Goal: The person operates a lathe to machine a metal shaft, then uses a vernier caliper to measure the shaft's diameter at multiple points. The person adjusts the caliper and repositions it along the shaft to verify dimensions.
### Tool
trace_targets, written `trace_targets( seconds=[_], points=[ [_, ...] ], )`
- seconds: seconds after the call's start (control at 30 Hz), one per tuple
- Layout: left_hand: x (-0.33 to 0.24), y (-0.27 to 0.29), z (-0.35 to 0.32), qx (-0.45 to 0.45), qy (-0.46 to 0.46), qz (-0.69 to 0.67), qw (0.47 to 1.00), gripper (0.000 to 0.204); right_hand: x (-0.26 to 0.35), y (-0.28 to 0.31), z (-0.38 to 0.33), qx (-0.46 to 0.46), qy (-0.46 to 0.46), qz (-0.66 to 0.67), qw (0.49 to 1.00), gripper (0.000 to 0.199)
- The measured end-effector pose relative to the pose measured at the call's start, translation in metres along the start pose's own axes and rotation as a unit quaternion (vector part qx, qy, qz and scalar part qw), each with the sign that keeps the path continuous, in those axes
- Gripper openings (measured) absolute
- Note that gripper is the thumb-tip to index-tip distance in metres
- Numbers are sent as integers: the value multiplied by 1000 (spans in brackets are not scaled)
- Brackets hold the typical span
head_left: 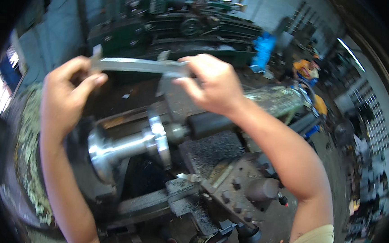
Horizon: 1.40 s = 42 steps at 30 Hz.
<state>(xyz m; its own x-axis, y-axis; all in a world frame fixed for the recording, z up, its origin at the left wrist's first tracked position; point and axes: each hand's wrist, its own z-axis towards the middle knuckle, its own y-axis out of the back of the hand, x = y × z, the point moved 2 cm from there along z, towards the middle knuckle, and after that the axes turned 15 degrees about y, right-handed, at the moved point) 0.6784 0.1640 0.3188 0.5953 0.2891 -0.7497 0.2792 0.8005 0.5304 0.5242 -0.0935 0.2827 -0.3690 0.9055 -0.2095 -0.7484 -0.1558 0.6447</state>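
Observation:
A long steel vernier caliper [135, 65] is held level above the lathe, its jaws pointing up and down. My left hand [65, 99] pinches its left end by the jaw, thumb and fingers closed. Around the right part of the beam my right hand [215, 83] is closed, fingers over the top and thumb below. Beneath them a shiny turned metal workpiece [129, 149] with a flange at each end is mounted in the lathe, apart from the caliper. A dark tailstock cylinder [208, 124] meets its right end. Motion blurs the caliper's scale.
The tool post [243, 195] with several bolts stands front right, its cutting tool [190, 178] near the workpiece. Metal chips [217, 151] cover the carriage. Behind are a green machine [183, 28] and a blue sheet [263, 52]. A person in orange [305, 70] is far right.

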Motion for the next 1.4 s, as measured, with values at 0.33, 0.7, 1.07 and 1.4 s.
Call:
trace_targets(
  seconds=[0.33, 0.7, 1.07, 1.4],
  points=[
    [8, 9, 1, 14, -148, -12, 989, 15, 3, -1, 0, 42, -54, 11, 998, 34],
    [18, 9, 7, -23, -100, 36, 994, 16, 10, -5, -3, 62, -182, 88, 977, 18],
    [19, 12, 4, -15, -100, 103, 990, 16, 16, -1, 3, 67, -124, 65, 988, 23],
    [20, 5, 4, 167, -102, 44, 980, 13, 5, 6, 3, 75, 5, 22, 997, 32]
  ],
)
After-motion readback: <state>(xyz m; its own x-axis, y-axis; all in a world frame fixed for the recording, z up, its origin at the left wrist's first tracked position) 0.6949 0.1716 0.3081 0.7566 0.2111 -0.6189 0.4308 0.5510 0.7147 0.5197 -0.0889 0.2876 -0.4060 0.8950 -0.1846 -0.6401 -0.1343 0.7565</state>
